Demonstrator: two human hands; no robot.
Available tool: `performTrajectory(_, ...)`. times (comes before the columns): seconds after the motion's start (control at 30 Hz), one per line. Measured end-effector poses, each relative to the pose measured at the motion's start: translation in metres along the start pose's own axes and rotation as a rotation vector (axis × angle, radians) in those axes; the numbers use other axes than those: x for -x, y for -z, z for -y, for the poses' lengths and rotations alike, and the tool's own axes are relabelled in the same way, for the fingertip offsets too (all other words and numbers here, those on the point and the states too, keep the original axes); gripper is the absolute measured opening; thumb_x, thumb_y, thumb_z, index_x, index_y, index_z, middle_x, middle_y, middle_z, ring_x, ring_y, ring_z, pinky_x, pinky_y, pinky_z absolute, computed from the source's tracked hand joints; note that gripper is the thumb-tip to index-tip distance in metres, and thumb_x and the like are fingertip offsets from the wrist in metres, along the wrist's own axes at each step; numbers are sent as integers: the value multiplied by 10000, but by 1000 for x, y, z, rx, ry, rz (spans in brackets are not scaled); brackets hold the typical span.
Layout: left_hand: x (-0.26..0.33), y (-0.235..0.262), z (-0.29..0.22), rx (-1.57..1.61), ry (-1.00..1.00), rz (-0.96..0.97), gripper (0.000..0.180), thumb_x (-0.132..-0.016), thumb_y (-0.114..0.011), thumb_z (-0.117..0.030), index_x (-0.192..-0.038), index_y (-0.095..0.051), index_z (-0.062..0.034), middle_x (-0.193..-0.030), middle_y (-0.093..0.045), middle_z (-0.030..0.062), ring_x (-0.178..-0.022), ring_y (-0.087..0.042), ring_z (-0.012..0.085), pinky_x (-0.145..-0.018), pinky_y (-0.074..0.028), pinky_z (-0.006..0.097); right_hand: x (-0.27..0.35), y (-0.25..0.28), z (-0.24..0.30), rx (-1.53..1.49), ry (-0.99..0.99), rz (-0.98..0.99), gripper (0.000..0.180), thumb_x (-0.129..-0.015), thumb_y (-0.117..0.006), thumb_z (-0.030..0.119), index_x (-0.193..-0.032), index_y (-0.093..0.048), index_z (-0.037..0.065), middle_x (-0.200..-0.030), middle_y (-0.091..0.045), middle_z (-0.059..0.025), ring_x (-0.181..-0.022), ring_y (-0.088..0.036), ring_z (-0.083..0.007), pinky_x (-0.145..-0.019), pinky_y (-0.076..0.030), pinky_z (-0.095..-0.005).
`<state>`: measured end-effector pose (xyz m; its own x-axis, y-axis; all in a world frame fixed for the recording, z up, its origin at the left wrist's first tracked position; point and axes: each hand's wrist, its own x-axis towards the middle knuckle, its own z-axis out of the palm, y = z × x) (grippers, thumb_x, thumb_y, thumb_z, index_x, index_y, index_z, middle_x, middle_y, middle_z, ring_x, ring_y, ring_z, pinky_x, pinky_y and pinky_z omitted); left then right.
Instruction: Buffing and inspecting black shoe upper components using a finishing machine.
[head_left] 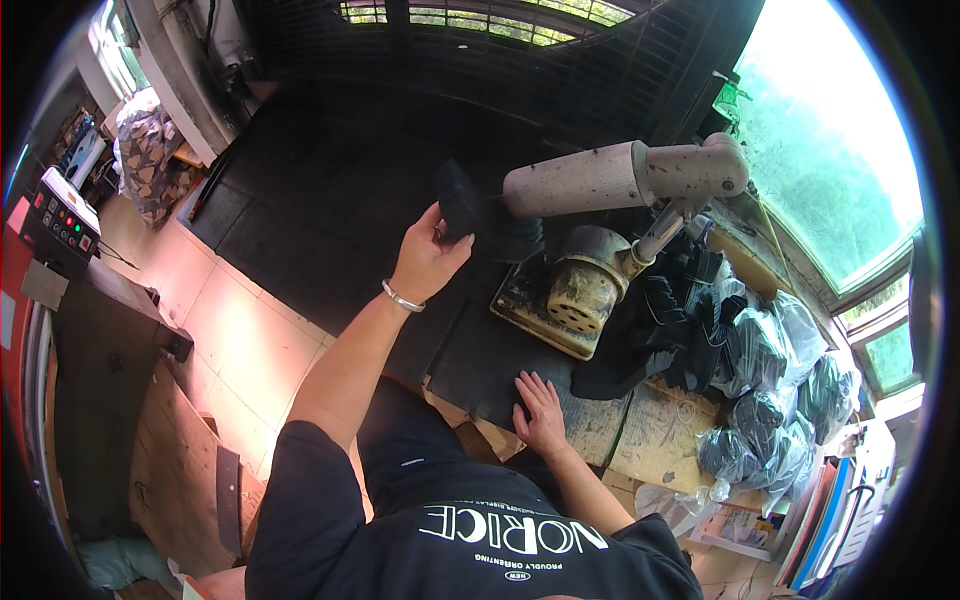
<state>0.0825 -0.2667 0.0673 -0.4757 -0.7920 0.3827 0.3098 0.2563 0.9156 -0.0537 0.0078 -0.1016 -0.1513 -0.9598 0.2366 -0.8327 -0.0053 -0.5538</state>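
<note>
I work in a small workshop. Grimy bench machine [600,230] on my cluttered worktable [640,430]; bagged black parts [760,350] heaped beside it; push-button control box [62,218] at left.

The worktop [640,440] is a worn wooden surface, scuffed and pale at its near edge. A black mat [480,365] covers its left part, and the right hand [540,410] lies flat on the mat's near edge. Behind the mat stands a grimy machine [590,275] on a yellowed base plate, with a thick pale cylinder arm reaching left. Black pieces [680,300] are heaped against the machine's right side. Clear bags [770,400] of dark pieces crowd the worktop's right edge.
</note>
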Motion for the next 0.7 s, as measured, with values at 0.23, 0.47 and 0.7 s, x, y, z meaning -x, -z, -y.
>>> performTrajectory(0.23, -13, 2, 5, -97, -18, -7, 343, -820, -665, 29, -1145, -556, 21, -1028, -648, 42, -915, -596, 82, -802, -492, 235, 0, 1, 1, -17, -6, -2, 508, -807, -603, 121, -1306, -528, 60, -1380, -511, -133, -1323, -430, -311, -1121, -287, -477)
performTrajectory(0.47, -29, 0, 5, -165, -77, -72, 314, -805, -688, -4, -1102, -585, 11, -933, -643, 0, -790, -554, 47, -704, -466, 221, 0, 0, -1, -9, -7, 6, 511, -809, -603, 128, -1310, -527, 61, -1381, -511, -130, -1327, -428, -304, -1122, -285, -480)
performTrajectory(0.7, -40, -4, -4, -233, -102, -144, 296, -781, -711, -41, -1063, -620, -25, -839, -620, -50, -659, -438, 16, -612, -398, 189, 0, 1, -1, -5, -17, 15, 508, -809, -605, 126, -1306, -530, 62, -1381, -510, -131, -1326, -428, -307, -1121, -285, -480)
